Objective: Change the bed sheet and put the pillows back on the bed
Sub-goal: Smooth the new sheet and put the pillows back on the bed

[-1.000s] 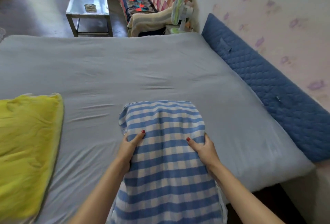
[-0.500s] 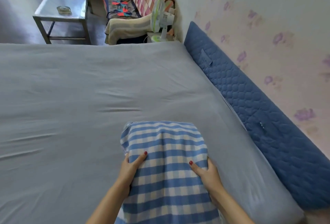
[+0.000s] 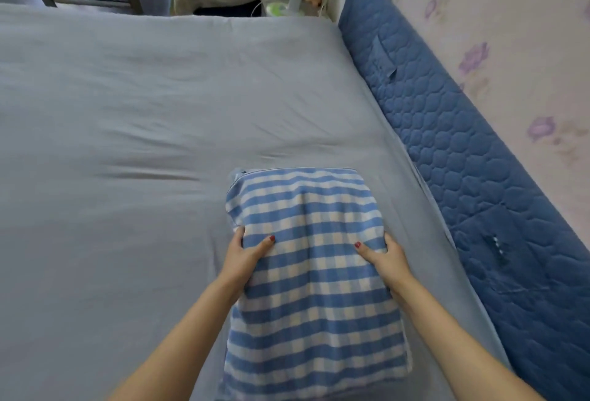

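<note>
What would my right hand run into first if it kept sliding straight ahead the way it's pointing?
Probably nothing solid soon: the right hand points up the checked pillow, then over open grey sheet. The blue quilted pad lies off to its right, though depth is uncertain.

Both bare forearms reach forward. The left hand [image 3: 244, 255] grips the left edge of the blue-and-white checked fabric pillow [image 3: 311, 285], thumb on top; the right hand [image 3: 384, 258] grips its right edge likewise.
</note>
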